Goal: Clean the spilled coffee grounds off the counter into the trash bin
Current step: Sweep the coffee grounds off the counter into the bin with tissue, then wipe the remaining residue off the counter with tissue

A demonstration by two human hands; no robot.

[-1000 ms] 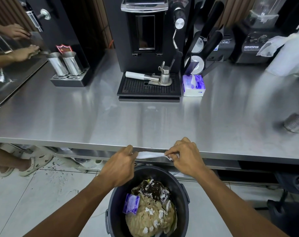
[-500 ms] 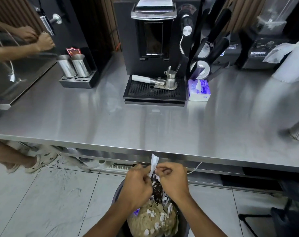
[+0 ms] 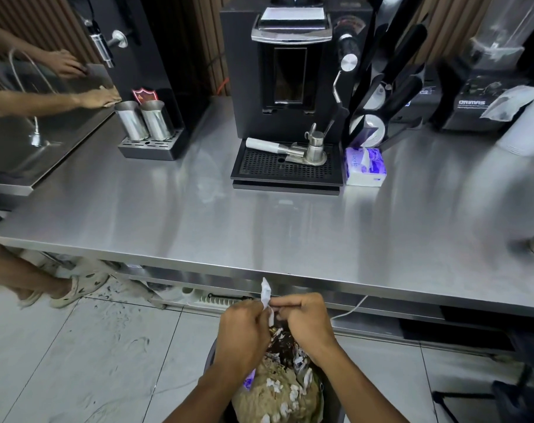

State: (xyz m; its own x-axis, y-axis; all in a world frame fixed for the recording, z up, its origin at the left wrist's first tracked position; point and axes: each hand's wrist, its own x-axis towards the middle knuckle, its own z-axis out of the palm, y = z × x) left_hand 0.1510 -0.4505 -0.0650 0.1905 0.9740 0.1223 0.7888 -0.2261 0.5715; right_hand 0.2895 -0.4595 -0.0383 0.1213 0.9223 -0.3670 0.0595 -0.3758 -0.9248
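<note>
My left hand point(image 3: 244, 334) and my right hand point(image 3: 305, 322) are pressed together below the counter's front edge, both pinching a folded white tissue point(image 3: 265, 296) that sticks up between them. They hover over the dark trash bin point(image 3: 212, 355), which is mostly hidden by my arms and filled with brown paper, white scraps and dark grounds point(image 3: 282, 341). The steel counter point(image 3: 259, 233) stretches across the view above my hands; I see no grounds on it.
A black coffee machine point(image 3: 290, 87) with drip tray and portafilter point(image 3: 287, 152) stands at the back. Beside it lie a tissue pack point(image 3: 364, 166), a knife block, a blender and two steel pitchers point(image 3: 143, 120). Another person's arms and sandalled foot point(image 3: 76, 288) are at left.
My hands came off the counter edge with the tissue, dropped down over the bin and closed together, folding the tissue upright between them.
</note>
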